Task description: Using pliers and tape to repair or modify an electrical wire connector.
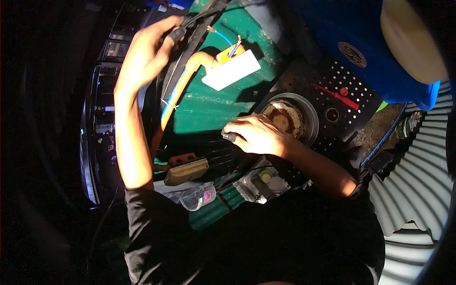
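My left hand is raised at the upper left. Its fingers close round a black cable end, beside a dark bar. Lower and to the right, my right hand pinches a small black piece between thumb and fingers; its kind is unclear. Between the hands, an orange conduit pipe with an elbow runs up to an orange electrical box. Blue wires with bare copper ends stick out of the box. A white cover plate is against its near side.
A round metal pan with brown residue sits beside my right hand. On a perforated black plate lies a red screwdriver. Below are a beige-covered box and a clear plastic cup. Blue material fills the upper right.
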`<state>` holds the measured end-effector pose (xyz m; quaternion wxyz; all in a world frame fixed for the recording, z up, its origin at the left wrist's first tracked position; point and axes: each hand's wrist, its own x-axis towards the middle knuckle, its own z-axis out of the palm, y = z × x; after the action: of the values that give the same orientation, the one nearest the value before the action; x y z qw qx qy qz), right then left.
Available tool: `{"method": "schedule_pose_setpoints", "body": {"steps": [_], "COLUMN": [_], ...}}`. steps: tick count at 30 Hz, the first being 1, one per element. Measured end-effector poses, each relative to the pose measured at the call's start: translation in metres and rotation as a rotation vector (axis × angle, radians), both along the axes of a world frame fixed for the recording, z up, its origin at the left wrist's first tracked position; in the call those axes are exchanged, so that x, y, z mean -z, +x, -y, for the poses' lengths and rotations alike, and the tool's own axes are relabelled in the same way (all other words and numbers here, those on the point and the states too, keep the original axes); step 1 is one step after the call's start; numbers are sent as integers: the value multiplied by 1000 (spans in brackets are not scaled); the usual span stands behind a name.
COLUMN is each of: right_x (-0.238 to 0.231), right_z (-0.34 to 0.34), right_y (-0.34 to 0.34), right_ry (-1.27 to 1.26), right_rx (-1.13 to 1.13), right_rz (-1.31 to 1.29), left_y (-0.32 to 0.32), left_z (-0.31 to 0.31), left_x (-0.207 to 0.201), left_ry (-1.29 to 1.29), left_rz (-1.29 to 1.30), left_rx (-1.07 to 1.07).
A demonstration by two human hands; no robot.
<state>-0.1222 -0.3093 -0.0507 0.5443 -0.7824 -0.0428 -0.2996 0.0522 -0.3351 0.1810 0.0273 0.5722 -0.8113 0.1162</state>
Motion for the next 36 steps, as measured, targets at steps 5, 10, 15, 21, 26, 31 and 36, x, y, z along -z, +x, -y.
{"method": "schedule_pose_setpoints", "body": {"steps": [5,10,15,21,26,31,36], "right_x": [-15,-16,-22,-19,-19,-14,-24], "right_z": [27,47,56,57,56,59,56], "right_y": [-14,-20,-21,-13,-9,-9,-14], "right_ry": [215,766,301,377,366,339,345], "right_rx": [272,343,573,655,646,669,634], "right_rz": [88,436,458,359,348,357,325], "left_y": [-73,-96,-103,-90,-83,-84,-88], "left_z": [-32,-54,-64,-59,-59,-54,-47], "left_x": [33,88,105,122,122,120,111], "left_ry": [258,297,207,88,96,147,-18], "left_rz": [-1033,-1029,-884,-830,-1017,-1005,-964], "left_rx": [-421,-546,-582,-567,-634,-615,-483]}}
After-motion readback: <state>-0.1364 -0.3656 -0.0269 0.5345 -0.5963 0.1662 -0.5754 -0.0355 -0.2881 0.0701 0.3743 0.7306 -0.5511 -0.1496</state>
